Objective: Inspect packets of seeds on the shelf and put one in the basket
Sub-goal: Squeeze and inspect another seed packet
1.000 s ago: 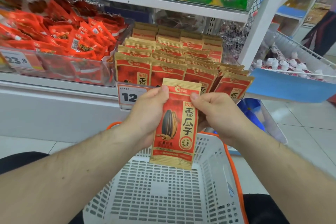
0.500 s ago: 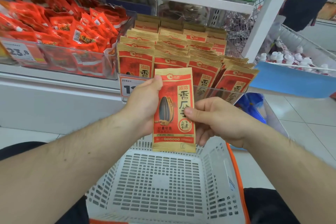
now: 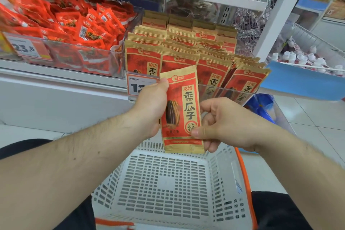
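Both hands, left hand (image 3: 151,106) and right hand (image 3: 226,123), are pinching a seed packet (image 3: 182,110) upright above the basket (image 3: 168,183), apparently just clear of its rim.

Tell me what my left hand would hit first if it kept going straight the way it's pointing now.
Probably the price tag on the clear bin's front edge, just beyond the left hand, then the seed packets on the shelf. Depth is hard to judge.

seed packet (image 3: 182,110) – 洽洽 香瓜子, price tag (image 3: 24,47) – 23.8
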Demonstrator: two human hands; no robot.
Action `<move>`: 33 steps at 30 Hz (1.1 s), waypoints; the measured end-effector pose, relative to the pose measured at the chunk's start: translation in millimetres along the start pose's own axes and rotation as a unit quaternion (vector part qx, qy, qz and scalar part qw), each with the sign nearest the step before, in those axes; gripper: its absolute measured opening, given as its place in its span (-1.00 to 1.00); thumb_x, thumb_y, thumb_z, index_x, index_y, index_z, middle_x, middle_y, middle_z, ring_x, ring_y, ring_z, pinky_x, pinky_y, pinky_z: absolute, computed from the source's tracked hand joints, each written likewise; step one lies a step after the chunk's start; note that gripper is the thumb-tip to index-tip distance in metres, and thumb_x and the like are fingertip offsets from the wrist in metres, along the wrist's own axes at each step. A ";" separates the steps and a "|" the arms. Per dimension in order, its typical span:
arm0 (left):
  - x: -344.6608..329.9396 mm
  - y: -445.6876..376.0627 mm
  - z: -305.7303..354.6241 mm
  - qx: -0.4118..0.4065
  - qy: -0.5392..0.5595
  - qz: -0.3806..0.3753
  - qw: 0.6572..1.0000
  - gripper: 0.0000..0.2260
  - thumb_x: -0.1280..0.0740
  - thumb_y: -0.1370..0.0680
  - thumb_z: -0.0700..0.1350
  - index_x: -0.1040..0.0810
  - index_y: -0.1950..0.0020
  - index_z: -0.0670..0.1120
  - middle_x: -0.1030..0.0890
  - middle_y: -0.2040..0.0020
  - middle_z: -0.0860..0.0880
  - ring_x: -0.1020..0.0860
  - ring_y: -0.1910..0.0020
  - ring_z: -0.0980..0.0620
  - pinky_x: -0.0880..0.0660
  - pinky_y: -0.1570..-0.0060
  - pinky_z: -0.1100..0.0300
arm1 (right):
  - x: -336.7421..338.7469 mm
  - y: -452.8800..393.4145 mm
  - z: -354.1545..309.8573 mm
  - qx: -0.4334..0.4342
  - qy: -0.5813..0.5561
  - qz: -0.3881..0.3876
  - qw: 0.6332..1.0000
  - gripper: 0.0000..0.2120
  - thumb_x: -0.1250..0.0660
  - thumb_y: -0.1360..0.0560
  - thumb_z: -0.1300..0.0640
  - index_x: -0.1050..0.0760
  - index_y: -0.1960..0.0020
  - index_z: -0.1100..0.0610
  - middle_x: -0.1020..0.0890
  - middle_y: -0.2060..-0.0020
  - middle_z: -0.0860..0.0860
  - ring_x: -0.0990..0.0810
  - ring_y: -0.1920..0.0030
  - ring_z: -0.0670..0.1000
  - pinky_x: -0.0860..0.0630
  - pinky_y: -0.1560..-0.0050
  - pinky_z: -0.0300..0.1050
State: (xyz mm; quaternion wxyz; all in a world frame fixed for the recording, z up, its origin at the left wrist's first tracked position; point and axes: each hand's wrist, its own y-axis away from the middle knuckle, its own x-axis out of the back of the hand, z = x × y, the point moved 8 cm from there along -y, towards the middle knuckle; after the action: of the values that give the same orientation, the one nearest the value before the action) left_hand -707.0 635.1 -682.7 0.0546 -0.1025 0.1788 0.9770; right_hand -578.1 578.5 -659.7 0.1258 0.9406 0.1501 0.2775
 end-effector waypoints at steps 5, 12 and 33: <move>-4.0 1.3 -14.1 0.027 -0.026 -0.003 0.999 -0.64 -0.11 -0.69 0.08 -0.63 0.03 -0.05 -0.72 0.22 -0.02 -0.67 0.08 -0.06 -0.55 -0.11 -0.05 | -6.7 0.1 -2.9 0.000 0.145 0.034 0.989 -0.85 -0.46 -0.50 0.12 -0.56 -0.04 0.05 -0.69 0.35 0.07 -0.71 0.32 0.07 -0.68 0.19 0.11; -17.7 8.5 -18.1 0.035 -0.094 -0.083 0.991 -0.57 -0.10 -0.69 0.10 -0.66 0.16 -0.03 -0.70 0.26 -0.03 -0.64 0.25 0.02 -0.49 0.10 0.07 | 14.7 0.0 -11.5 0.046 -0.033 0.141 0.988 -0.66 -0.10 -0.68 0.04 -0.54 0.07 0.22 -0.67 0.33 0.14 -0.64 0.42 0.11 -0.58 0.37 -0.03; -40.3 12.2 -11.3 -0.003 -0.018 -0.214 0.977 -0.65 -0.09 -0.55 0.07 -0.42 0.33 -0.09 -0.41 0.44 -0.07 -0.38 0.45 -0.02 -0.38 0.32 0.13 | 4.4 2.4 -18.5 0.052 -0.087 0.102 0.990 -0.74 -0.19 -0.65 0.16 -0.50 0.16 0.25 -0.63 0.35 0.21 -0.63 0.42 0.07 -0.58 0.37 -0.06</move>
State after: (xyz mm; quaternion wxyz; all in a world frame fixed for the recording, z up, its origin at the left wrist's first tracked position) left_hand -667.5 616.8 -680.0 0.2657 -0.1214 0.1490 0.9447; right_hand -584.4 580.7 -641.7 0.0602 0.9767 0.0561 0.1981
